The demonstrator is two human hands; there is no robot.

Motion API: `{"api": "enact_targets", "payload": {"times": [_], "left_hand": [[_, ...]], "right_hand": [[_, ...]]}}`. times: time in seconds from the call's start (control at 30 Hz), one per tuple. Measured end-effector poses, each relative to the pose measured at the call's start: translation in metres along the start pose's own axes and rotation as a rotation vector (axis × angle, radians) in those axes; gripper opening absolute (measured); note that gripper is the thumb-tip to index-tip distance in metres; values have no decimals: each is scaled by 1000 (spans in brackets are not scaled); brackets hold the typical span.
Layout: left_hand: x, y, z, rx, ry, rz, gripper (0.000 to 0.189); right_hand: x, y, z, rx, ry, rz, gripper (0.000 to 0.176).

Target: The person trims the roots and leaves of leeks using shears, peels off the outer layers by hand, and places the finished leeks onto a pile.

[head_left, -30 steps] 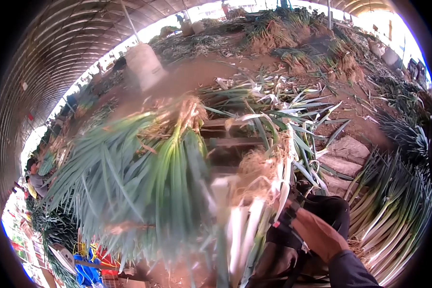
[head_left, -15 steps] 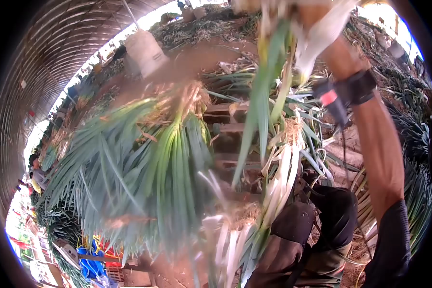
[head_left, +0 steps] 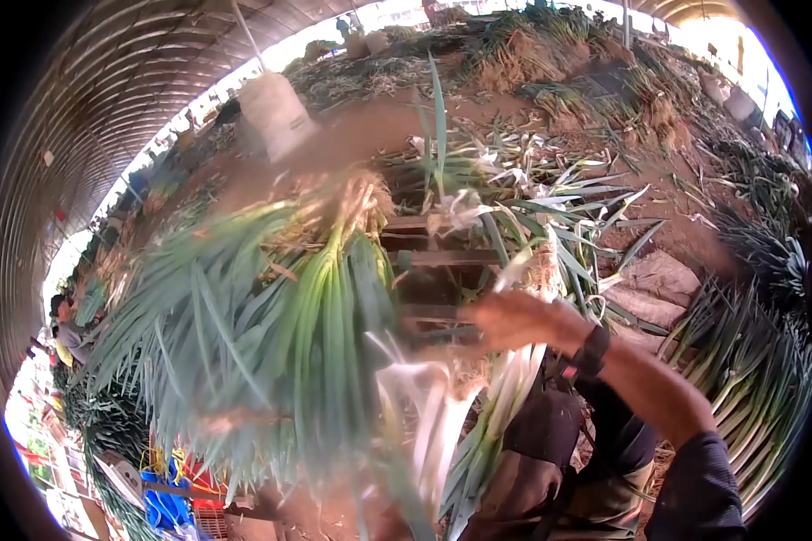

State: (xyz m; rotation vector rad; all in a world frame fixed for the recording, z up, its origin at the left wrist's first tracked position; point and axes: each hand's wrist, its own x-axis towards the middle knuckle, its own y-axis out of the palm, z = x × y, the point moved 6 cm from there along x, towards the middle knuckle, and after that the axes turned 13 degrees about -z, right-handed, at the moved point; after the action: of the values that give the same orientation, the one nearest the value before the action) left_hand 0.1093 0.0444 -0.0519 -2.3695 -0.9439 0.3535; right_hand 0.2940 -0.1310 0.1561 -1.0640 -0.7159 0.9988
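Note:
My right hand (head_left: 523,321), with a dark band on its wrist, reaches in from the right above the white stalks of some leeks (head_left: 514,383). Its fingers point left and are smeared by motion, so their grip does not show. Close below it are more pale leek stalks with roots (head_left: 433,397), blurred. To the left spreads a big heap of green-leaved leeks (head_left: 289,307), roots toward the far side. Beyond the hand, a long green leaf (head_left: 439,126) stands upright near a whitish peeled piece (head_left: 461,209). My left hand cannot be made out.
Wooden slats (head_left: 442,258) show between the heap and the stalks. Loose leaves and peelings (head_left: 550,185) litter the ground ahead. More leeks (head_left: 740,379) lie at right. A pale sack-like object (head_left: 275,113) stands at far left, and a person (head_left: 68,329) is at the left edge.
My right hand has come down and toward me from high in the view, where it was at white and green leek parts. A green leaf and a whitish piece now show farther off, apart from it.

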Motion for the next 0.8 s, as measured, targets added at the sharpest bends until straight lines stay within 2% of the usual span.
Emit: {"api": "enact_targets", "payload": {"times": [0.07, 0.13, 0.2, 0.27, 0.33, 0.37, 0.4, 0.43, 0.47, 0.5, 0.57, 0.6, 0.67, 0.7, 0.73, 0.77, 0.8], "left_hand": [[-3, -1, 0, -11, -2, 1, 98], [-9, -4, 0, -33, -5, 4, 98], [-22, -10, 3, -68, -12, 8, 97], [-44, -16, 12, -114, -22, 22, 97], [-71, -23, 23, -162, -42, 43, 97], [-88, -27, 30, -186, -56, 56, 97], [-103, -30, 36, -211, -71, 68, 97], [-120, -34, 44, -239, -90, 79, 97], [-136, -36, 52, -260, -113, 93, 97], [-153, -39, 60, -284, -136, 105, 97], [-179, -43, 72, -313, -171, 130, 97], [-192, -45, 78, -322, -185, 138, 97], [-208, -46, 90, -326, -183, 148, 96], [-214, -45, 97, -323, -169, 148, 96], [-220, -45, 104, -317, -148, 147, 96], [-233, -43, 118, -298, -126, 146, 96], [-240, -41, 133, -291, -101, 138, 96]], "right_hand": [[-14, 1, 37, 43, -80, -97, 51], [-22, 14, 47, 17, -189, -289, 48], [-21, 33, 44, -7, -197, -402, 39], [-13, 56, 33, -1, -89, -382, 25], [-14, 74, 17, -381, -320, -372, 3], [-14, 66, 0, -423, -332, -379, 3], [-8, 43, -25, -471, -190, -405, 6], [1, 27, -72, -569, 65, -370, 8], [8, 10, -127, -492, 233, -509, 14], [-3, -35, -134, -482, 431, -591, 17], [-24, -88, -166, -48, 447, -1089, 26], [-20, -88, -200, 162, 507, -1088, 29], [-44, -89, -148, 626, 744, -728, 21], [-45, -71, -134, 590, 694, -677, 22], [-39, -49, -119, 481, 529, -570, 24], [-38, -29, -100, 467, 453, -470, 25], [-44, -2, -86, 691, 549, -423, 29]]}}
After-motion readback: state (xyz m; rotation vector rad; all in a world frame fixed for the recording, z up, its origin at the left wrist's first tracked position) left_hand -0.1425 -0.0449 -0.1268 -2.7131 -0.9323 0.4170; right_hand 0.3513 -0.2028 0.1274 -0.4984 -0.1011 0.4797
